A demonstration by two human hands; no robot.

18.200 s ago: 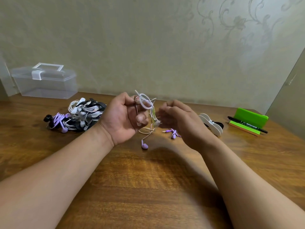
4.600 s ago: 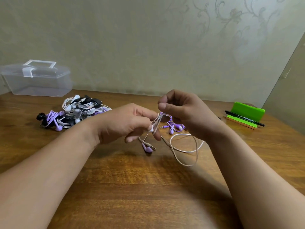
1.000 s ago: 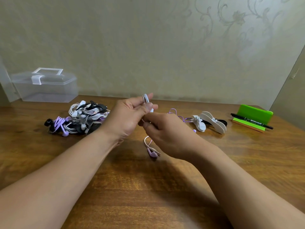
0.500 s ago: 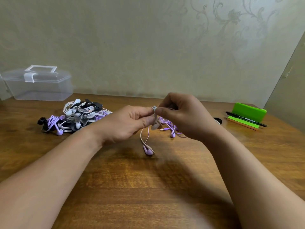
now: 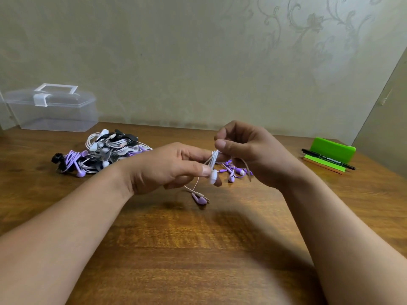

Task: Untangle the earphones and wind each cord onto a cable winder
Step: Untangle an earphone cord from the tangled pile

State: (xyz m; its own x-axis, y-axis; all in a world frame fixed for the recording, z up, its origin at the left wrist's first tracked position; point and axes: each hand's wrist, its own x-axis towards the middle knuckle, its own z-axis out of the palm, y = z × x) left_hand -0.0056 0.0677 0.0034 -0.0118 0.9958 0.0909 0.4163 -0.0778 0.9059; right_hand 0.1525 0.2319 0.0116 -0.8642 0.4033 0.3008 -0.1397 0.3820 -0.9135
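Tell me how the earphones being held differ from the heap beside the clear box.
The held earphones are one pale cord pinched up between the left hand and right hand; the heap lies on the table, untouched. The held earphones trail one bud loose; the heap is many bundles, white, black and purple. Both show purple buds.

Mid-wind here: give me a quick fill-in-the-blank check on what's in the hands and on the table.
The left hand grips a ____ cable winder wound with cord.
The earbud below the hands is ____.
The clear box sits on the person's ____.
The pen lies beside a ____ stand.
Missing words: white; purple; left; green.
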